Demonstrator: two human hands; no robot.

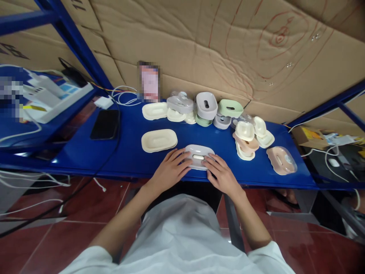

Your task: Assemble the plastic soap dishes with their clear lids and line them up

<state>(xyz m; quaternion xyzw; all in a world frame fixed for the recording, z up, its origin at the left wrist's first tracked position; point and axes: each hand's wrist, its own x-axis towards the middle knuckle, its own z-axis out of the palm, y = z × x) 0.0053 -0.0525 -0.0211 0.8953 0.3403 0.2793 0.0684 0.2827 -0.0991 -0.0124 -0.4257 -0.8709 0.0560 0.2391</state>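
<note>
A pale lilac soap dish (199, 154) with an oval slot lies on the blue shelf (128, 156) right in front of me. My left hand (170, 170) rests on its left side, fingers curled onto the rim. On the right side my right hand (220, 174) presses with its fingertips. Both hands grip the dish between them. A cream tray (159, 140) lies just to the left of it.
Several more soap dishes and trays are piled at the back (205, 108) and right (251, 139), with a pink tray (281, 160) at the far right. A black phone (105, 124), a white charger (103, 102) and cables lie on the left. Cardboard lines the wall behind.
</note>
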